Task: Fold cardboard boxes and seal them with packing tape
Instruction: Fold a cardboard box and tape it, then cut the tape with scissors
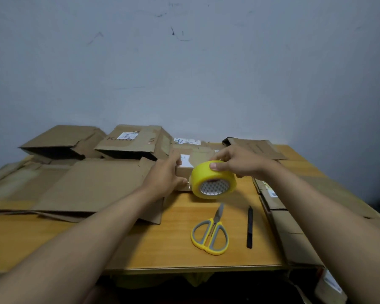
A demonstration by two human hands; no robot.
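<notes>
The right hand (237, 162) pinches a glossy yellow tape roll (213, 179) (round, core facing the camera). The left hand (166, 174), fingers curled, grips the small brown cardboard box (195, 159) beside it.

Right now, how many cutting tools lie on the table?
2: yellow-grey scissors near the front edge, and a black utility knife just to their right. Others may be hidden under the cardboard.

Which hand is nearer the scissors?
Right. The right hand grips the tape roll just beyond the scissors; the left hand is farther left, on the small box.
</notes>
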